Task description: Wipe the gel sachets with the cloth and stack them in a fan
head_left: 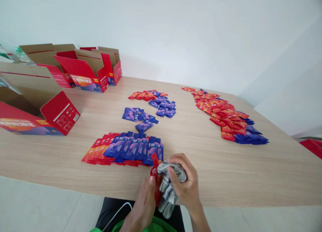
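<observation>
My left hand (144, 201) is closed on a red spouted pouch (155, 168) held upright at the table's front edge. A crumpled grey-and-white cloth (171, 180) is bunched in my right hand (185, 178), pressed against the pouch's right side. The cloth's lower part hangs over the table edge and hides part of the pouch. Just beyond my left hand lies a fanned row of purple pouches (134, 146), overlapping red pouches (102, 148) on its left.
Several open red cartons (60, 114) stand at the left. Loose purple pouches (144, 119) and a small mixed pile (163, 104) lie mid-table. A long heap of red and blue pouches (221, 113) stretches along the right. A white wall (176, 34) rises behind the table (251, 178).
</observation>
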Demonstrator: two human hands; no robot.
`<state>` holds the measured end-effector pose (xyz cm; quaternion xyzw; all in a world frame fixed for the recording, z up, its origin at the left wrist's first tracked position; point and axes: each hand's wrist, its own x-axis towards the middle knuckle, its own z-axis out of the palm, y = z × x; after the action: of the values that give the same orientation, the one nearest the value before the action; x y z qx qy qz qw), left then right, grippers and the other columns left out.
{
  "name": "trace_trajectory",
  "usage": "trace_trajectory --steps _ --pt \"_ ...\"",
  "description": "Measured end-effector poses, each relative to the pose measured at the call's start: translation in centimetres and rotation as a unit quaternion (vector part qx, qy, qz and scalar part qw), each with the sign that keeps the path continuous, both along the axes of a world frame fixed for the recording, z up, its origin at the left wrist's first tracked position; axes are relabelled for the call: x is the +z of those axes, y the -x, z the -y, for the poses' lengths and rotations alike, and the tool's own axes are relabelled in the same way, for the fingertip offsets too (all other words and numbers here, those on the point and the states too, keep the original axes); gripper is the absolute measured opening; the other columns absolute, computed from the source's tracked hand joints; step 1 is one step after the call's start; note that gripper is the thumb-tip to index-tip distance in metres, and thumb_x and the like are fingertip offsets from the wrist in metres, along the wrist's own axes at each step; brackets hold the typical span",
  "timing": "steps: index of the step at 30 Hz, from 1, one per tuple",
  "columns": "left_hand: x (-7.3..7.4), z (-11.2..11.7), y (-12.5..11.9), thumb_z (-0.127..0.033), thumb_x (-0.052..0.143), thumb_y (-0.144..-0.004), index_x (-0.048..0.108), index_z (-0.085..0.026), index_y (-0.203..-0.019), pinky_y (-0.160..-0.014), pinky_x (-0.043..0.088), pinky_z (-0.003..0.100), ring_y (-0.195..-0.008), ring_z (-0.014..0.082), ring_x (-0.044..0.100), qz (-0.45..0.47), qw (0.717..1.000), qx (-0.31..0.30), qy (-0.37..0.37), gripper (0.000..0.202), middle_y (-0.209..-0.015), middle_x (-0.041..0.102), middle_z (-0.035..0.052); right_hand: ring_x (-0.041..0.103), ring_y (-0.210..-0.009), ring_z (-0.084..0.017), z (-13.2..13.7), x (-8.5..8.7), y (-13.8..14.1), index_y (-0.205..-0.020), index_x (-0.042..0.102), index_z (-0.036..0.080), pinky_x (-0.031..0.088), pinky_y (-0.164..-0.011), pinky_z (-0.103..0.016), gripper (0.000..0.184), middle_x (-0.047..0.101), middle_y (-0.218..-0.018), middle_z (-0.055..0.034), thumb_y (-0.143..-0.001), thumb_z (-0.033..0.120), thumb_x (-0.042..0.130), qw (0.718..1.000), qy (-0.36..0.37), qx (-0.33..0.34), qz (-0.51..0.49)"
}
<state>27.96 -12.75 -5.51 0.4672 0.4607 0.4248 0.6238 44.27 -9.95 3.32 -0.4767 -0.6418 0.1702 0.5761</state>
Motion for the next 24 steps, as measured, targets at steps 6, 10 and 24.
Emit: trace_trajectory --steps 6,10,24 --pt "-1.2 -0.4 0.5 -0.078 0.040 -0.105 0.063 -0.011 -0.155 -0.136 0.028 0.056 -0.161 0.0381 0.044 -0.055 0.998 0.034 0.000 0.086 -0.167 0.057 0.0199 0.067 -0.083 -0.019 0.4 -1.2 3.4 -0.099 0.067 0.025 0.056 -0.073 -0.029 0.005 0.066 -0.093 -0.0029 -0.101 0.023 0.063 0.999 0.037 0.022 -0.025" --pt "-0.9 -1.0 0.9 -0.076 0.036 -0.107 0.055 -0.012 -0.161 -0.136 0.028 0.059 -0.162 0.0386 0.042 -0.084 0.993 0.075 -0.042 0.087 -0.170 0.053 0.0213 0.066 -0.080 -0.019 1.5 -2.3 3.6 -0.097 0.064 0.025 0.055 -0.071 -0.029 0.005 0.065 -0.091 -0.0024 -0.100 0.023 0.062 0.997 0.049 0.055 -0.022" --pt "-0.1 0.5 0.3 -0.070 0.030 -0.110 0.046 -0.010 -0.168 -0.137 0.026 0.046 -0.167 0.0303 0.035 -0.096 0.993 -0.003 -0.069 0.085 -0.177 0.042 0.0180 0.068 -0.081 -0.019 0.6 -0.7 2.2 -0.097 0.069 0.026 0.055 -0.072 -0.028 0.007 0.067 -0.092 -0.0022 -0.100 0.022 0.065 0.998 0.043 0.034 -0.021"
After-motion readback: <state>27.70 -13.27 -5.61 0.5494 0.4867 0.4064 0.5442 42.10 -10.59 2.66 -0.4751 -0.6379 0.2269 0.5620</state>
